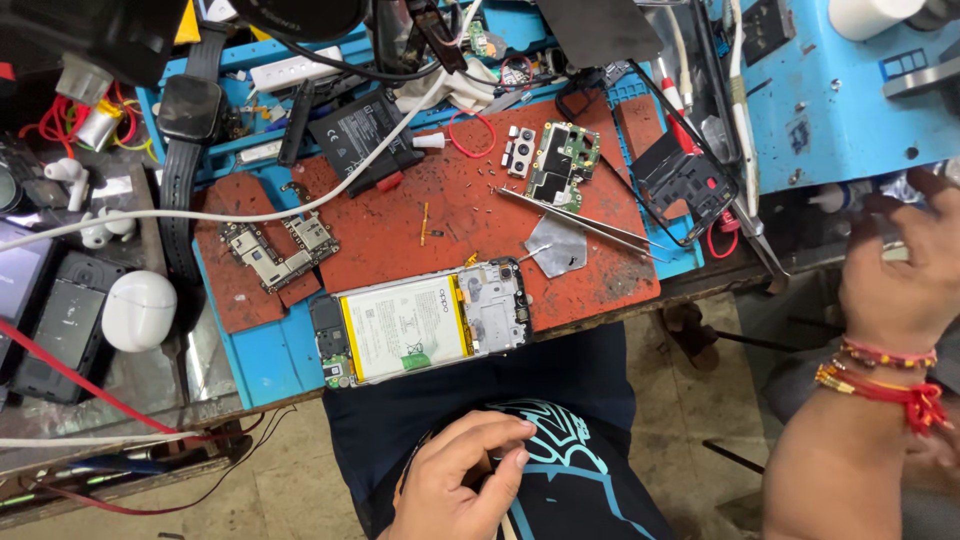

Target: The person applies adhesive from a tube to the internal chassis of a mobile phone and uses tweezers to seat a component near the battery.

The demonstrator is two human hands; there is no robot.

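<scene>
Far left: white rounded plastic earbud case (pixel 138 310) beside a dark flat phone (pixel 62 325) on the grey bench (pixel 150 400); red wires cross this corner.
Left of mat: black square-faced smartwatch with strap (pixel 188 110); bare green-and-silver L-shaped circuit board (pixel 280 252) on a rust-red mat (pixel 420 225) laid over a blue work mat (pixel 270 365).
Centre: opened smartphone with white rectangular battery exposed (pixel 420 322), lying at the bench's near edge, just above the person's lap; apart from both hands.
Left hand (pixel 460 480): rests on the dark printed shirt, below the opened phone; fingers curled loosely, grip holding nothing that shows.
Centre right: long steel tweezers (pixel 585 222) lying across a thin grey metal shield plate (pixel 557 245); small camera-module board (pixel 562 165) behind.
Right: black plastic phone frame (pixel 688 190) near the mat's right edge.
Right hand (pixel 900 270): raised off the bench at far right, red thread bands at the wrist; fingers bent over something small, grip state cannot be told.
Risk: the opened phone overhangs towards the lap; a knee bump or snagged white cable could likely tip it off. Loose screws on the red mat could scatter.
Room: open floor right of the bench; bench surface crowded, free space only along the front blue strip.
</scene>
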